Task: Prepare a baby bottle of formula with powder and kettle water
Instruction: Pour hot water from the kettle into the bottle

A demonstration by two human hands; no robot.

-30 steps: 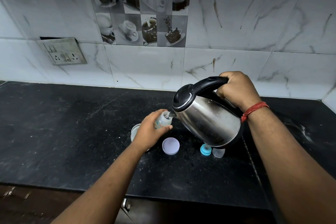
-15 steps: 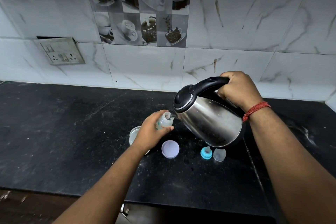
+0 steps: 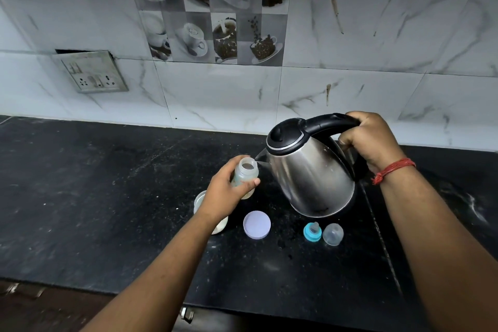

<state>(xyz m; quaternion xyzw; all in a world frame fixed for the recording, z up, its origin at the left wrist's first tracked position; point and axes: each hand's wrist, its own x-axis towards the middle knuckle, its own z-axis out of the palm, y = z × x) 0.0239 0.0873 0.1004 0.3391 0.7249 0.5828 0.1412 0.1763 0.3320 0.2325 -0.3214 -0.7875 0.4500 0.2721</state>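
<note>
My left hand (image 3: 225,193) grips a small clear baby bottle (image 3: 244,177), uncapped and tilted slightly, held above the black counter (image 3: 80,197). My right hand (image 3: 372,137) holds the black handle of a steel kettle (image 3: 310,175), lifted off the counter and leaning left. Its spout sits right beside the bottle's open mouth. Behind my left wrist stands an open powder jar (image 3: 200,201), partly hidden. The jar's pale lid (image 3: 256,224) lies flat on the counter. A blue ring with teat (image 3: 312,231) and a clear cap (image 3: 333,234) rest under the kettle's front.
A marble-tiled wall (image 3: 377,48) rises at the back, with a socket plate (image 3: 91,71) on the left. The counter's front edge (image 3: 242,307) runs near the bottom. A thin seam (image 3: 382,237) crosses the counter on the right.
The kettle has tipped back toward upright, its spout no longer pressed into the bottle's mouth. The bottle's open neck is now fully visible. Both hands stay in about the same place.
</note>
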